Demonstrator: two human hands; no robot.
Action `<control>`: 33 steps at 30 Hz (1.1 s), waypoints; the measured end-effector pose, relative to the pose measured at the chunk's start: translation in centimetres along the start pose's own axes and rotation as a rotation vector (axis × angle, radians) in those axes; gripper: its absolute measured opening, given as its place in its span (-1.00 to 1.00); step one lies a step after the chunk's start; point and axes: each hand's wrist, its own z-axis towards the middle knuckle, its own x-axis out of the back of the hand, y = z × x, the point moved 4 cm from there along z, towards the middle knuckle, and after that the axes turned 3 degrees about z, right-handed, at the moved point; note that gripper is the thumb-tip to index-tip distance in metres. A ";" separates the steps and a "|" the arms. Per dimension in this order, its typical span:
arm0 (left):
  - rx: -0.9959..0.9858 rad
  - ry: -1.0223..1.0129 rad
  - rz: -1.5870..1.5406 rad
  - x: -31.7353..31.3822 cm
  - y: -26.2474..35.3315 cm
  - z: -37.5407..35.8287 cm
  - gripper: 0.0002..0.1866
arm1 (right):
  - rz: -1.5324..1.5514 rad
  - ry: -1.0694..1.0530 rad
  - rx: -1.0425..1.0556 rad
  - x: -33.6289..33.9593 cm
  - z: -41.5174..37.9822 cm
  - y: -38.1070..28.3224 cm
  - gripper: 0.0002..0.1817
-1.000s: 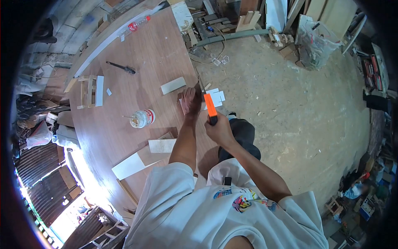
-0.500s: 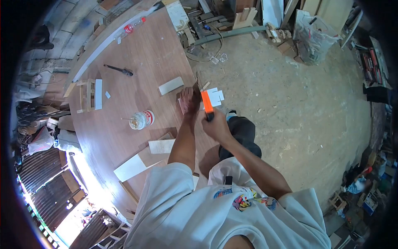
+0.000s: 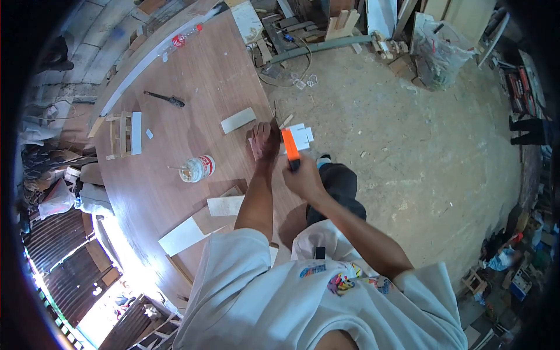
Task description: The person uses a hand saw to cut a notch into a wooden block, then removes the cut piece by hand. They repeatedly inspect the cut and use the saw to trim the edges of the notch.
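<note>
At the edge of the tabletop point(image 3: 201, 76), the orange-handled tool point(image 3: 290, 144) sits clasped in the right hand point(image 3: 303, 178), long axis pointing forward, just right of the left hand point(image 3: 265, 141), whose grip I cannot tell.

The handle point(image 3: 290, 144) looks plastic, the desk point(image 3: 198, 111) smooth wood, the floor point(image 3: 408, 157) rough, the far-right bag point(image 3: 440, 61) glossy plastic.
</note>
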 end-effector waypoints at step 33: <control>-0.128 -0.126 0.069 -0.5 0.7 -0.8 -0.87 | 0.077 0.032 -0.133 0.8 -1.3 2.4 -0.85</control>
